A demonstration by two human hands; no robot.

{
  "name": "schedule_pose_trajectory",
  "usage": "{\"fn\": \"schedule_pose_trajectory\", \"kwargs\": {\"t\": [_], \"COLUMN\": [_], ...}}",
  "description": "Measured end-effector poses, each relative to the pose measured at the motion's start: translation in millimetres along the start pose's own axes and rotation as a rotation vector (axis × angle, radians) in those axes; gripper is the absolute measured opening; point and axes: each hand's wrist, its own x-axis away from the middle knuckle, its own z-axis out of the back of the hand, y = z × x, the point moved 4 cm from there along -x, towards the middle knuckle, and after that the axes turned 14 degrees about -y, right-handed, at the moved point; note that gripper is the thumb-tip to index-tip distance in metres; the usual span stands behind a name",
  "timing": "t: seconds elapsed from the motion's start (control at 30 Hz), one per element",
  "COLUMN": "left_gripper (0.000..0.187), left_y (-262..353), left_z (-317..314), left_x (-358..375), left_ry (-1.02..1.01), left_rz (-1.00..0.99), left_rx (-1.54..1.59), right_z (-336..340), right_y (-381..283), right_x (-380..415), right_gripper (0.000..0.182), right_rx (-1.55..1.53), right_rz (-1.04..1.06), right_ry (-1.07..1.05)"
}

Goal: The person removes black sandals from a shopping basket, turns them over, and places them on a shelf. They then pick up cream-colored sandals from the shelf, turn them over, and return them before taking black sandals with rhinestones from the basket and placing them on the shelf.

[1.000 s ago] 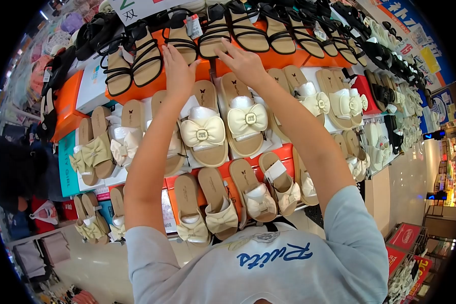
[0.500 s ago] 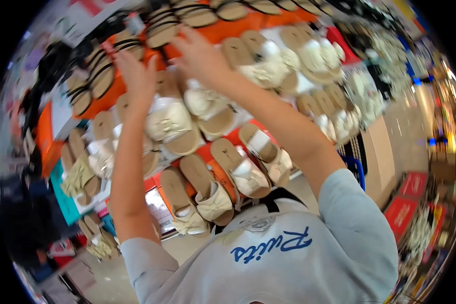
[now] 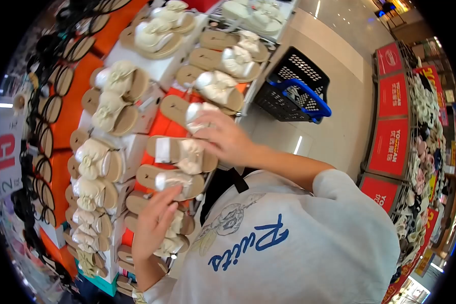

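My right hand [image 3: 227,138] reaches over the front row of sandals, its fingers outstretched across the cream bow strap of a tan-soled slide sandal [image 3: 175,109]. Just below that hand lies another slide sandal [image 3: 190,154] with a white paper insert under its strap. My left hand [image 3: 154,223] has its fingers apart, and the fingertips are at the strap of a third slide sandal [image 3: 175,182]. Whether either hand presses on the straps is hard to tell. More cream bow sandals [image 3: 169,228] lie beyond the left hand, partly hidden by it.
Cream sandals [image 3: 115,109] stand in rows on white and orange boxes. Black strappy sandals [image 3: 45,139] line the far left beside a price sign [image 3: 7,152]. A black shopping basket [image 3: 296,83] with a blue handle stands on the floor. Red-signed shoe racks [image 3: 390,137] run along the right.
Both hands have come back from the farther rows to the nearest row of sandals. My view has turned right, bringing the shopping basket into full sight.
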Motion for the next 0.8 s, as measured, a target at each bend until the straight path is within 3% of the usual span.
{"fn": "schedule_pose_trajectory", "kwargs": {"t": [0.07,0.13,0.17,0.23,0.3,0.33,0.37,0.43,0.5,0.63,0.8], "left_gripper": [0.030,0.028,0.028,0.028,0.028,0.027,0.026,0.025,0.025,0.027,0.028], "left_y": [6,15,23,29,28,32,39,47,54,90,101], "left_z": [-32,-66,-87,-129,-171,-187,-201,-230,-253,-258,-260], "left_x": [-24,-52,-70,-112,-163,-186,-209,-258,-296,-352,-403], "left_ry": [-0.043,-0.058,-0.072,0.033,0.021,0.011,0.018,0.104,0.085,0.196,0.299], "left_rz": [-0.046,-0.037,-0.040,0.044,0.032,0.074,0.121,-0.040,-0.024,-0.332,-0.302], "left_rx": [0.031,0.380,0.373,0.698,0.738,0.635,0.467,0.327,0.390,-0.158,-0.507], "right_z": [43,93,117,155,179,182,185,170,170,162,140], "right_y": [56,117,147,197,236,247,252,267,260,252,245], "right_x": [54,118,154,229,284,302,311,323,320,318,317], "right_gripper": [0.026,0.038,0.045,0.061,0.073,0.061,0.061,0.042,0.033,0.031,0.020], "right_rx": [0.340,0.481,0.494,0.793,0.536,0.397,0.397,-0.176,-0.041,-0.228,-0.107], "right_rz": [-0.217,-0.472,-0.615,-0.805,-0.894,-0.889,-0.902,-1.074,-0.947,-0.986,-0.962], "right_ry": [-0.010,0.030,0.097,0.184,0.102,0.114,0.120,-0.004,0.066,0.040,0.030]}}
